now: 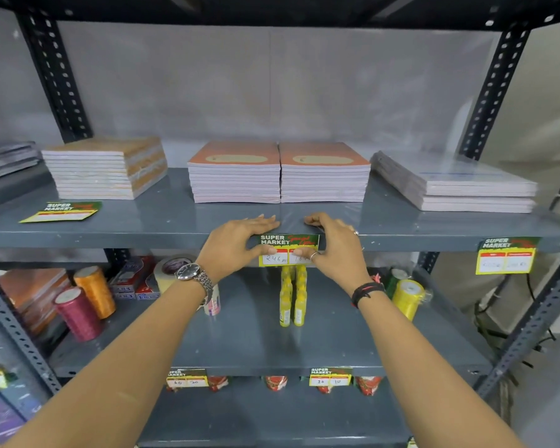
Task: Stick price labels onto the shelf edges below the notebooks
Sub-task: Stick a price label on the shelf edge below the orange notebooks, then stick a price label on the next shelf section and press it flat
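**Label Going On Below the Orange Notebooks**

Head view: both hands are on 1 price label (pixel 288 250) at the front edge of the grey shelf (pixel 401 242), directly below the 2 side-by-side stacks of orange notebooks (pixel 278 173). The left hand (pixel 236 244) has its fingers laid flat over the top of the shelf and its thumb pressed on the label's lower left. The right hand (pixel 330 244) mirrors it, fingers curled over the shelf top, thumb on the label's lower right. Neither hand is closed into a grip; each pinches the label against the shelf edge. The label's lower half hangs below the edge, over the yellow bottles (pixel 293 295) on the shelf underneath.

A second label (pixel 506 255) is already on the edge at the right, below the plastic-wrapped notebooks (pixel 459 185). A third, loose label (pixel 62 211) lies flat on the shelf top near the left stack (pixel 104 168), whose edge below is bare, so I judge the task to be about 2 of 3 done.

Risks from here: only the upper strip of the label meets the metal, so weak pressure there could let it peel and drop. Uneven thumb pressure could set it crooked. Which part of the back is adhesive cannot be told. The loose label sits near the shelf's front and could be brushed off by a passing forearm.
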